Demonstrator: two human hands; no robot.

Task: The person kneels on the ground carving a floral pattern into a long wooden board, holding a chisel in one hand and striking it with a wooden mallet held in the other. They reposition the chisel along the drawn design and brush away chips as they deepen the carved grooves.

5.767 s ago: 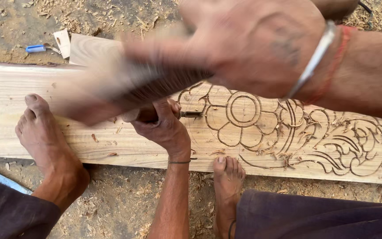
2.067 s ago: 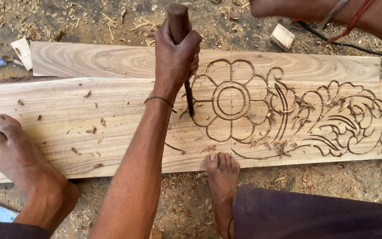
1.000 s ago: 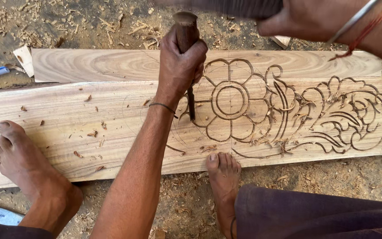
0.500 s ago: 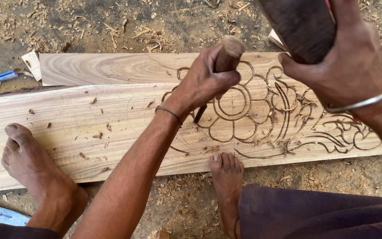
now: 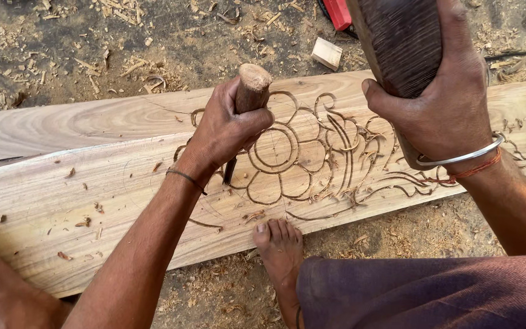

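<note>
My left hand (image 5: 226, 128) grips a chisel with a round wooden handle (image 5: 251, 88); its blade tip rests on the plank at the left edge of a carved flower (image 5: 275, 161). My right hand (image 5: 452, 103) holds a dark wooden mallet (image 5: 400, 42) raised above and to the right of the chisel. The long pale plank (image 5: 62, 201) lies on the ground, carved with a flower and scrolling leaves (image 5: 360, 164). My right foot (image 5: 281, 250) presses on the plank's near edge. A metal bangle and red thread sit on my right wrist.
A second plank (image 5: 80, 125) lies behind the carved one. Wood chips and shavings cover the dirt ground. A small wooden block (image 5: 327, 53) and a red object (image 5: 338, 12) lie at the back. My left foot (image 5: 7, 292) is at the lower left corner.
The view has shifted, so the plank sits more to the right and tilted. The mallet came down toward the chisel and now stands raised at the right; the chisel stays at the flower's left edge.
</note>
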